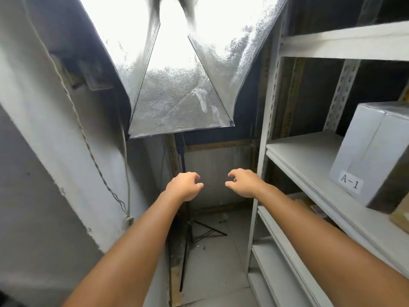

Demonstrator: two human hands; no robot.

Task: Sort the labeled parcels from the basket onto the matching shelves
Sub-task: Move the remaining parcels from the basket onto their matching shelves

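A white parcel (374, 151) labelled A-1 stands on the middle shelf of the grey metal rack (309, 156) at the right. My left hand (183, 186) and my right hand (242, 182) are stretched out in front of me, side by side and a little apart, fingers loosely curled and holding nothing. Both hover in the air left of the rack's front post, away from the parcel. No basket is in view.
A large lit softbox (177, 96) on a black tripod stand (190, 235) fills the corner ahead. A white wall with a hanging cable (99, 169) runs along the left. Brown cardboard (309, 207) lies on a lower shelf, and another brown item (401, 213) sits beside the parcel.
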